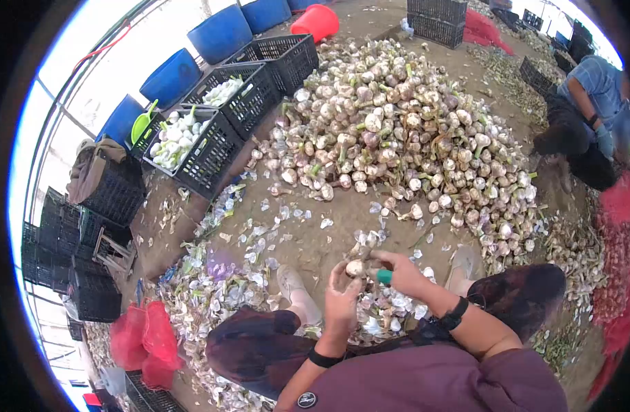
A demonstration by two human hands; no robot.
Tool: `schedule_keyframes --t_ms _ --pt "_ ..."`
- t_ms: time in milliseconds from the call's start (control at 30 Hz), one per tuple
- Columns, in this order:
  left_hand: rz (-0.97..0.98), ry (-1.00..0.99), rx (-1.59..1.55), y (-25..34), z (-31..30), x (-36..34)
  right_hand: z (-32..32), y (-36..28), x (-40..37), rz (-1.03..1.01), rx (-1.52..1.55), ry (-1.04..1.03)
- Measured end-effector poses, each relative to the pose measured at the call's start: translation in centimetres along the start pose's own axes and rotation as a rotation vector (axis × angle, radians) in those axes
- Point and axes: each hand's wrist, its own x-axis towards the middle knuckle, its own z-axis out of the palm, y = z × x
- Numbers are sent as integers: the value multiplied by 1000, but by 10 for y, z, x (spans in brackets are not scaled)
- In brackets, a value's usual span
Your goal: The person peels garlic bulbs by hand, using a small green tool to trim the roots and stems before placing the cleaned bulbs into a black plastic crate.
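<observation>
My left hand (342, 283) is closed round a garlic bulb (355, 268), its root end facing up. My right hand (395, 271) meets the bulb from the right, its fingers bent toward it; something green shows at its fingers. Whether it grips anything of its own is too small to tell. Both hands are low over peeled garlic skins (380, 305) between my legs. Beyond them lies a large heap of unpeeled garlic bulbs (397, 130).
Black crates (215, 154) with white peeled bulbs (179, 141) stand at the left, beside blue barrels (222, 34) and a red bucket (316, 23). Red mesh bags (146, 336) lie lower left. Another person (593, 103) sits at the far right.
</observation>
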Motion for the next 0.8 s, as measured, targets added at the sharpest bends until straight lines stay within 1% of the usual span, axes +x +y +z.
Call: schedule_keyframes --t_ms 100,133,200,233,267,367,433,500,600,700,733,800 --pt "118 -3 212 5 4 -5 9 -5 -6 78 203 40" --pt "124 -28 228 8 7 -9 12 -5 -6 97 256 51" --pt "142 -79 261 17 14 -15 19 -6 -6 -12 173 76" --pt "165 -72 292 19 13 -14 23 -7 -6 -67 132 87" --pt "186 -61 322 18 10 -14 27 -11 -7 -71 107 119" --pt "262 -32 393 7 -5 -9 35 -10 -9 -217 -83 206" --pt "312 -31 486 4 -6 -9 35 -12 -10 -176 -65 209" --pt "309 -37 506 15 3 -17 33 -16 -10 -139 -47 216" --pt "291 -46 469 20 5 -21 29 -36 -19 47 -58 181" --pt "247 -71 350 19 2 -22 26 -31 -17 -4 -71 133" --pt "229 -80 301 19 2 -22 25 -25 -15 -96 -143 136" --pt "167 -74 276 21 1 -24 24 -25 -18 -57 -29 61"
